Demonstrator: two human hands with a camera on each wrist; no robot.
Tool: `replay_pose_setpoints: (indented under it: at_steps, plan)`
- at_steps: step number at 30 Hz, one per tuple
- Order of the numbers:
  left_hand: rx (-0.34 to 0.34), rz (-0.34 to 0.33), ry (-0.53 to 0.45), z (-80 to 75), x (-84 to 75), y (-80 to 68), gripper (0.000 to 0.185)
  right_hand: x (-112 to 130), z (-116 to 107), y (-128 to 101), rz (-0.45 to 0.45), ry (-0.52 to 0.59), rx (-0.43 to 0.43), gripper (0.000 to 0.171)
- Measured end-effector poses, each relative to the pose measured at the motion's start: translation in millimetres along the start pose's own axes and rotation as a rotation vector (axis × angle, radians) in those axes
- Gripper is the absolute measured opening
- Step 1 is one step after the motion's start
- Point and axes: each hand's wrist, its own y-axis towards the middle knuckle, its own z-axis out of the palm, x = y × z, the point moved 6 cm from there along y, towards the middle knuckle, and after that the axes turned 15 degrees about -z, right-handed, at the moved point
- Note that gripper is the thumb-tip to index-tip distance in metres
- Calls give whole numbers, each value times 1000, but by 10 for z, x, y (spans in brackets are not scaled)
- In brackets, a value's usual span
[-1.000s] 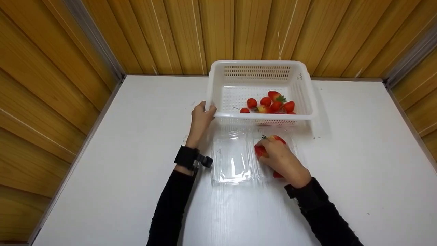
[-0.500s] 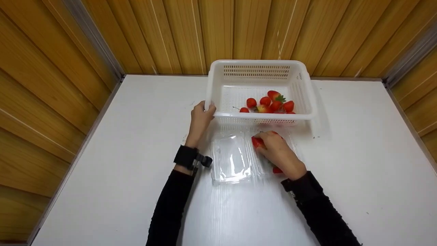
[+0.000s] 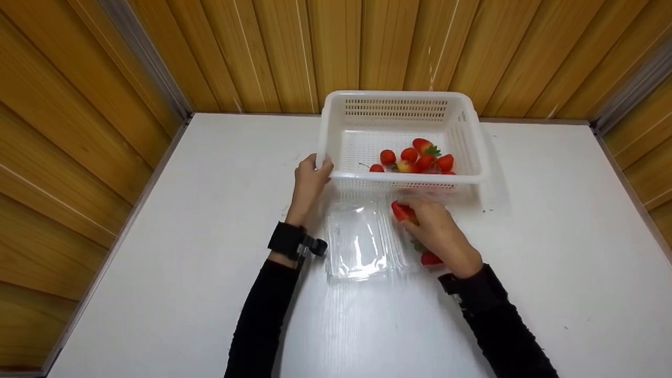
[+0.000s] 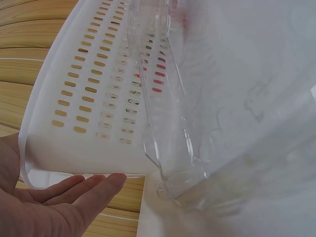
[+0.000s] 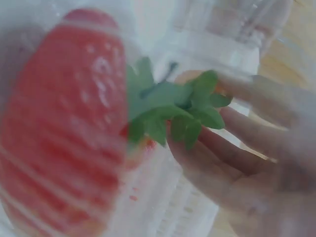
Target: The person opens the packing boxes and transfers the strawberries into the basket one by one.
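Observation:
My left hand (image 3: 310,181) grips the front left corner of a white plastic basket (image 3: 404,178), thumb over the rim. In the left wrist view its fingers (image 4: 98,193) lie along the outside of the basket. With my right hand (image 3: 440,231) I hold a red strawberry (image 3: 402,211) between thumb and fingers, over the right half of an opened clear plastic clamshell (image 3: 388,252). Another strawberry (image 3: 431,258) lies in that half, partly under the hand. It looms large in the right wrist view, its green leaves (image 5: 182,106) overlapping my fingers.
Several strawberries (image 3: 424,163) lie together in the basket's front right part, with a small red fruit on a stem (image 3: 376,168) left of them. The clamshell stands just in front of the basket on a white table (image 3: 220,210). Wood-panelled walls (image 3: 383,47) rise behind the table.
My right hand has shifted slightly toward the basket with its strawberry, then a little right, uncovering more of the strawberry lying below. My left hand stays on the basket's corner.

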Motion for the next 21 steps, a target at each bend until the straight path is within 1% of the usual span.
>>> replay_pose_setpoints:
  at_steps: [5, 10, 16, 21]
  plan:
    - [-3, 2, -1, 2, 7, 6, 29, 17, -87, -40, 12, 16, -21, 46]
    - [-16, -3, 20, -4, 3, 10, 28, 48, -179, -26, -4, 19, -28, 48]
    - [-21, 2, 8, -9, 4, 16, 29, 52, -315, 1, 8, 1, -11, 49]
    - [-19, 4, 6, -9, 4, 4, 27, 49, -470, 36, 5, -28, -11, 46]
